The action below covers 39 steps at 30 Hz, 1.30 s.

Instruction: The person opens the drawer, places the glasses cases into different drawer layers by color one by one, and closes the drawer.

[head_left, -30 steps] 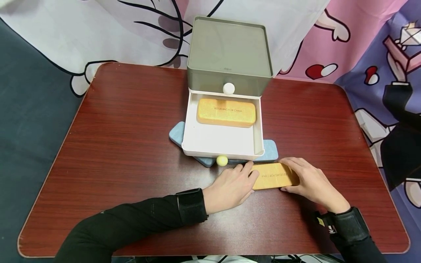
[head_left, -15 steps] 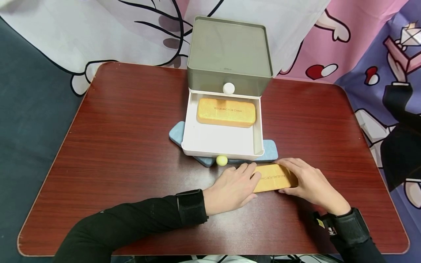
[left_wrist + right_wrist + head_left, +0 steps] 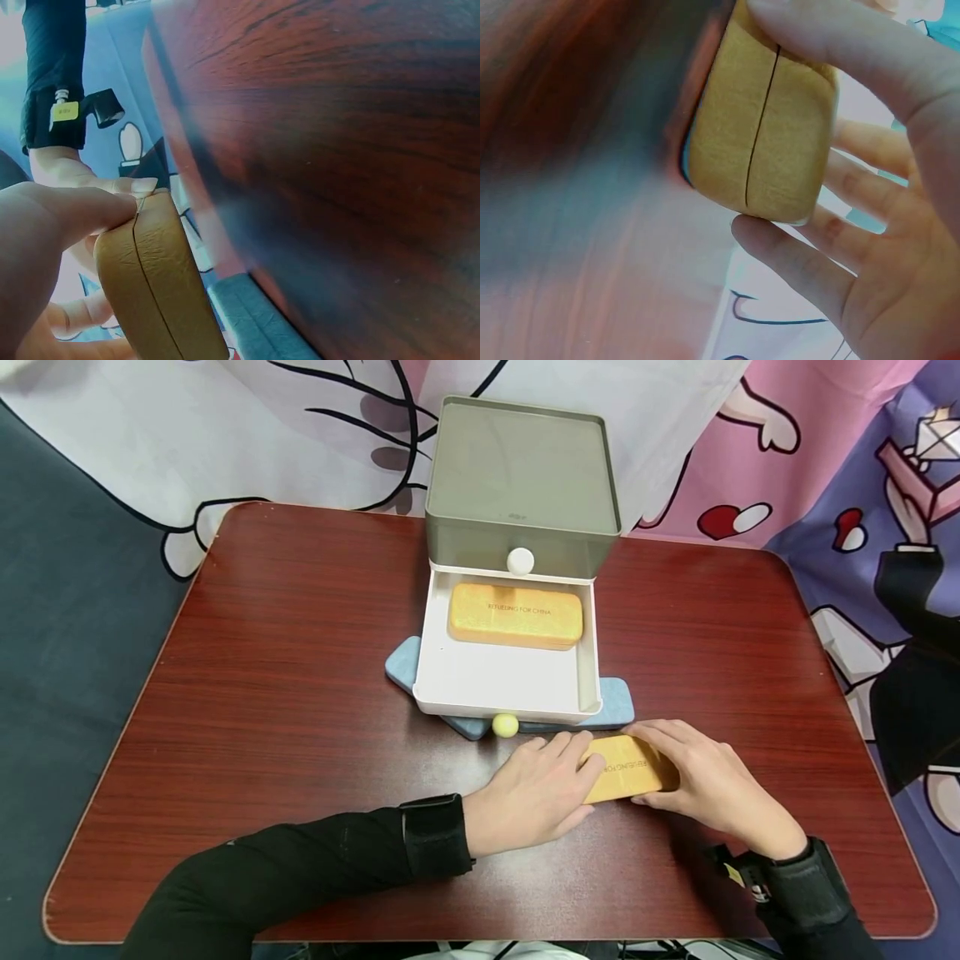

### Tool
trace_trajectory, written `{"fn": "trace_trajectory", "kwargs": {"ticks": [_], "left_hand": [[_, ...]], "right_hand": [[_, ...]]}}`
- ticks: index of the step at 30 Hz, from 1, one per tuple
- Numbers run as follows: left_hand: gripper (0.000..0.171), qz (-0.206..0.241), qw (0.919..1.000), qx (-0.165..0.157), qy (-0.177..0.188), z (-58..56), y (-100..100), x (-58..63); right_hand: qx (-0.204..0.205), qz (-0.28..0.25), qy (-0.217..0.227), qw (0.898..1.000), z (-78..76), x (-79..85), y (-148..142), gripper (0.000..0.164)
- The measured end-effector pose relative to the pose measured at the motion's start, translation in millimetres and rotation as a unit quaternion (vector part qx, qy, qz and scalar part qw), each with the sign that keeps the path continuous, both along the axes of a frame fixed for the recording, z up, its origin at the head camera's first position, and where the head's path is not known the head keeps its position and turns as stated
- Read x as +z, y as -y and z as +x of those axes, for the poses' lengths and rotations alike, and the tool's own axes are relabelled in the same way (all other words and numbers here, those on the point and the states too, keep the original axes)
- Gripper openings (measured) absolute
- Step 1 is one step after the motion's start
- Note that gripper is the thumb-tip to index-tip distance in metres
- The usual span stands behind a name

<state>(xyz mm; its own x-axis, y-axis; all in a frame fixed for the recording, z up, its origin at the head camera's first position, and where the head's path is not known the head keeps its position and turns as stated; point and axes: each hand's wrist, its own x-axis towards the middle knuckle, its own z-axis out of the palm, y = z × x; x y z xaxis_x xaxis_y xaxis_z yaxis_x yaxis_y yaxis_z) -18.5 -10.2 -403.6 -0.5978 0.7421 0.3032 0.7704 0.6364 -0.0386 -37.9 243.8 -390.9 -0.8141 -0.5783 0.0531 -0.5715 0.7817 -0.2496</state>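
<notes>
A yellow glasses case [image 3: 624, 767] with printed lettering lies low over the table, in front of the pulled-out drawer. My left hand [image 3: 534, 793] holds its left end, hiding part of the lettering; in the left wrist view the thumb lies at the seam of the case [image 3: 161, 277]. My right hand [image 3: 705, 777] grips the right end between thumb and fingers. The lid seam looks closed in the right wrist view, where the case [image 3: 769, 142] shows its end. Another yellow glasses case [image 3: 516, 614] lies at the back of the white drawer [image 3: 502, 681].
A grey-green drawer box [image 3: 525, 468] with a white knob [image 3: 521, 561] stands at the table's back edge. Blue flat cases [image 3: 615, 703] stick out from under the drawer on both sides. The open drawer's yellow knob [image 3: 505, 725] is close to my left fingers.
My left hand has slid slightly right, covering more of the yellow glasses case. The case has turned a little, its left end coming toward me. The drawer has stayed put.
</notes>
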Motion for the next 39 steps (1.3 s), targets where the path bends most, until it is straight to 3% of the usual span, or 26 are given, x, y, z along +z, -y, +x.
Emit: {"fn": "trace_trajectory", "kwargs": {"ticks": [16, 28, 39], "left_hand": [[0.038, 0.032, 0.9990, -0.013, -0.028, 0.1, 8.9, 22.2], [0.036, 0.030, 0.9983, -0.020, -0.047, -1.7, 14.7, 32.8], [0.035, 0.058, 0.9954, -0.025, -0.072, -5.4, 18.6, 40.9]], "right_hand": [[0.022, -0.019, -0.007, 1.000, -0.3, 23.4, 3.5, 0.082], [0.028, -0.028, -0.013, 0.999, -0.2, 35.3, 6.4, 0.081], [0.023, -0.044, -0.017, 0.999, -0.6, 45.1, 7.5, 0.084]]}}
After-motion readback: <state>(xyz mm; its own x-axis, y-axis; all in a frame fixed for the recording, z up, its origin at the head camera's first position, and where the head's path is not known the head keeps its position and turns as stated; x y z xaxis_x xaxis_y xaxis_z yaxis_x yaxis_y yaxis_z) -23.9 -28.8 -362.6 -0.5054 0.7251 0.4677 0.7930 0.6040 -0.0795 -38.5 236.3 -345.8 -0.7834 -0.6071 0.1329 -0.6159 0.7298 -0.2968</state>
